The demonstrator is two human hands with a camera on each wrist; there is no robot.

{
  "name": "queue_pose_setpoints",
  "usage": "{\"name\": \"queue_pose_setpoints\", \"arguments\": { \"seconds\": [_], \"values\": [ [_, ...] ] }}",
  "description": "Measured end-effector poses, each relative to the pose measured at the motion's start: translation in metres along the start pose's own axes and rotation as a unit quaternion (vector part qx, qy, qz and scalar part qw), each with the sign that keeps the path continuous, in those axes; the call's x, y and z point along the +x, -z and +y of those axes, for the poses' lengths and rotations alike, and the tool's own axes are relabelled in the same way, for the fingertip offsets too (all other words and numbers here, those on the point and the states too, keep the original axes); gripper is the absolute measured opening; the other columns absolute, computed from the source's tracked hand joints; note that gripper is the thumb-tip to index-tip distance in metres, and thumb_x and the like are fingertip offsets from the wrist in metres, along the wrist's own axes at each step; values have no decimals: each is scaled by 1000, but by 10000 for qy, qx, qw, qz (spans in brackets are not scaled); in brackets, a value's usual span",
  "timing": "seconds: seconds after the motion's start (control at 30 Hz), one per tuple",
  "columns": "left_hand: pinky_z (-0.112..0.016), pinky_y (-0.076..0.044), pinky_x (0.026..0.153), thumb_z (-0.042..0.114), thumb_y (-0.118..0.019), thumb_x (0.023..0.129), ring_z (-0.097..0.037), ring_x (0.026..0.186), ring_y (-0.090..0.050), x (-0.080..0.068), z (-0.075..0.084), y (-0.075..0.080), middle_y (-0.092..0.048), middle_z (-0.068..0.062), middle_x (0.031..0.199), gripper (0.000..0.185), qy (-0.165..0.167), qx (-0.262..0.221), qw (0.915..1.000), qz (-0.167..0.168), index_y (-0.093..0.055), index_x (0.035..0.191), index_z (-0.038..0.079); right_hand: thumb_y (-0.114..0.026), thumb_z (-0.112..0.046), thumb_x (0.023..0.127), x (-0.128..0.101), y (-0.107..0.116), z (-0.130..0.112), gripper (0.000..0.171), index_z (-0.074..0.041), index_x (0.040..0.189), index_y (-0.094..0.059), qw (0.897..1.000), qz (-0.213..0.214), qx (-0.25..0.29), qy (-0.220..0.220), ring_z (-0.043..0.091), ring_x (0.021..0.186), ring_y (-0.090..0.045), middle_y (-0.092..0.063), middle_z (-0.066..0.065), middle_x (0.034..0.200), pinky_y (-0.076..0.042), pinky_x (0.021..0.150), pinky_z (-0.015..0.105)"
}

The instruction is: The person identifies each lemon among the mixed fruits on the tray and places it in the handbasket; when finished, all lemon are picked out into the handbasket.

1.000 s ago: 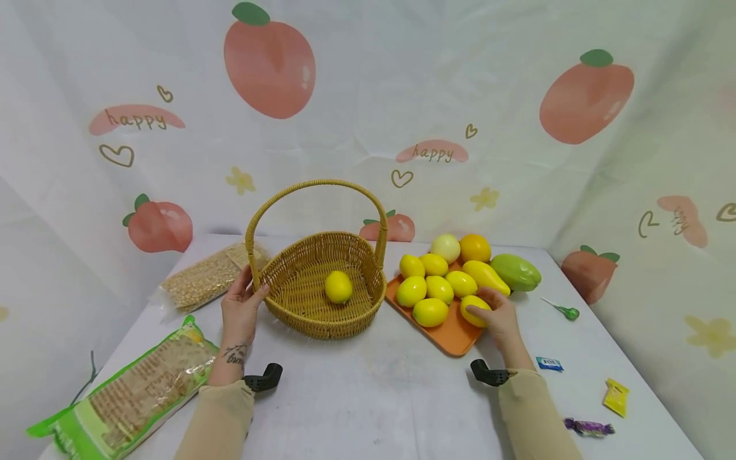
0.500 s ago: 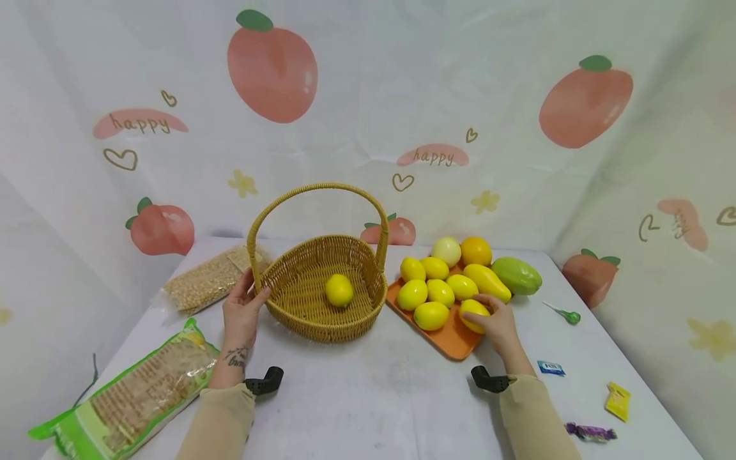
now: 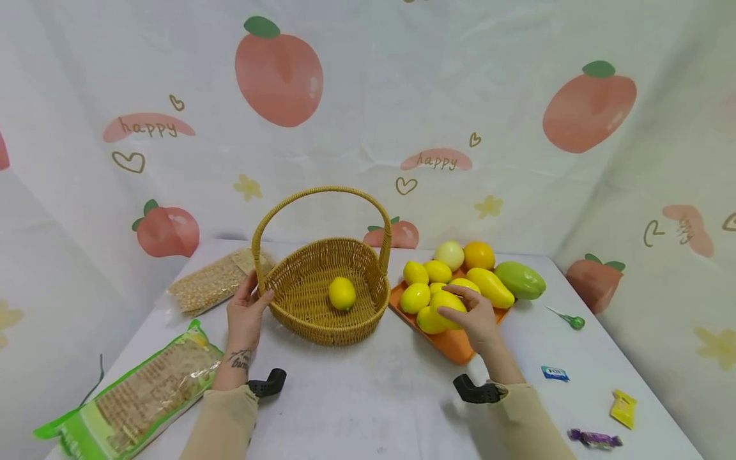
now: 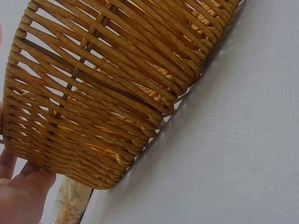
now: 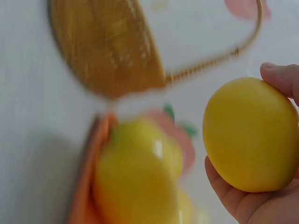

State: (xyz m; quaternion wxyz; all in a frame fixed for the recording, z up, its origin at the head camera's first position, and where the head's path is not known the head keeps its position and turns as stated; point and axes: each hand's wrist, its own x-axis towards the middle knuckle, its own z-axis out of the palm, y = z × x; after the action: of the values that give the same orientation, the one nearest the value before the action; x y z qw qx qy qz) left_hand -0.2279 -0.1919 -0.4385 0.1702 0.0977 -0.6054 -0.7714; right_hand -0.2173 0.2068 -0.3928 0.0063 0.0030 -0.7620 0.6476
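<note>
Lemon [image 3: 447, 301] has left the orange tray [image 3: 454, 342]: your right hand [image 3: 474, 317] now grips it, lifted at frame centre-right, while your left hand [image 3: 246, 311] still clasps the basket [image 3: 322, 319] rim.

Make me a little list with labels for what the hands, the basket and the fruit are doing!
left hand: holds the rim of the wicker basket
right hand: grips a yellow lemon over the orange tray
in the basket: one lemon
on the tray: more yellow lemons, a long yellow fruit, an orange, a pale round fruit
beside the tray: green fruit
on the table: two food packets at left, wrapped sweets and a lollipop at right
</note>
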Motion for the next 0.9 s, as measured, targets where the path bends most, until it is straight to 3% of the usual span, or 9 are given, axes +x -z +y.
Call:
{"name": "queue_pose_setpoints", "arguments": {
  "seconds": [0.13,0.37,0.63,0.9],
  "values": [
    [-7,-46,83,-6,-56,88,-26,131,-37,2,-2,-1,-34,-8,147,60,6,-34,10000,29,-38,142,14,-72,-5,77,0,-36,-17,50,3,123,-54,9979,-448,294,371,17,100,-49,-52,12,125,-50,80,21],
    [-8,-46,83,-5,-58,87,-20,125,-43,4,-3,-2,-34,-10,147,61,-29,-42,10000,46,-39,142,13,-70,1,76,15,-110,-43,48,7,121,-54,9848,-1288,626,985,18,92,-52,-57,15,113,-50,76,25],
    [-8,-47,80,-9,-56,86,-10,114,-47,3,-1,0,-35,-12,146,61,-37,-155,9998,87,-39,141,10,-71,-8,80,58,-178,-70,50,-3,126,-54,9837,-1460,266,1019,20,98,-55,-55,15,121,-52,78,27],
    [-8,-47,81,-7,-57,86,-17,122,-43,3,-3,2,-36,-11,145,61,39,-186,9998,48,-39,141,11,-71,-11,81,82,-207,-75,50,-7,127,-54,9885,-1346,215,660,20,102,-55,-54,12,123,-52,80,26]
  ]
}}
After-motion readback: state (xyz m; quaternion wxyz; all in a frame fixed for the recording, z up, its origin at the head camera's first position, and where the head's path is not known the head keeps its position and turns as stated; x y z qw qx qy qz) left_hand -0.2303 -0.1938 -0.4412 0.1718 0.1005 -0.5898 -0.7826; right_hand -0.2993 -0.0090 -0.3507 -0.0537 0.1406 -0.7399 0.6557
